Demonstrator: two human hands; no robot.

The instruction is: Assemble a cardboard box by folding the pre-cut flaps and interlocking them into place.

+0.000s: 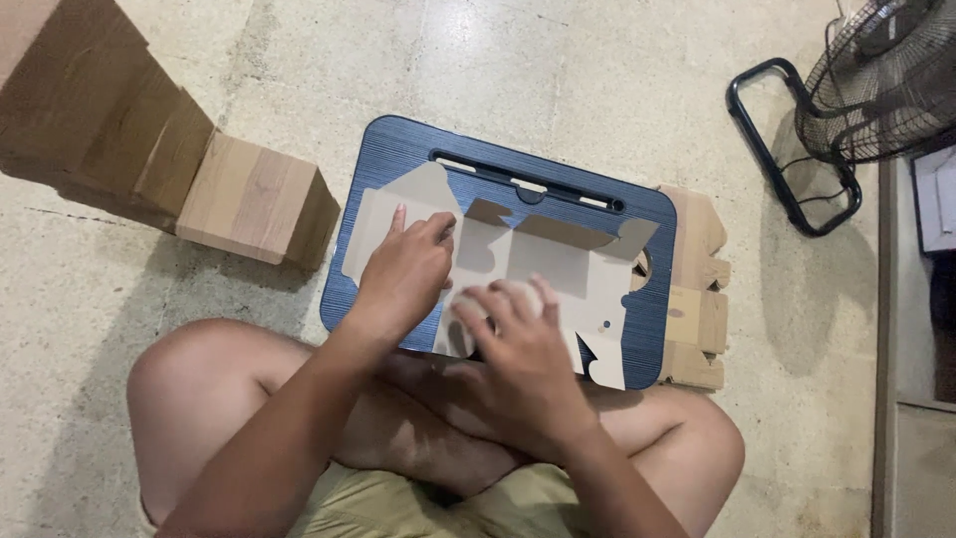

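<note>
A flat, unfolded cardboard box blank [558, 269], beige with cut flaps, lies across a dark blue lap tray [398, 149] on the floor in front of my crossed legs. My left hand [403, 274] presses on the blank's left part, fingers bent, index pointing away. My right hand [518, 344] lies on the blank's near middle with fingers spread, covering a fold. Neither hand lifts the sheet off the tray.
Folded wood-print cardboard boxes [254, 194] stand in a row at the upper left. More flat cardboard pieces [697, 299] are stacked right of the tray. A black floor fan [876, 80] with a tube base stands at the upper right.
</note>
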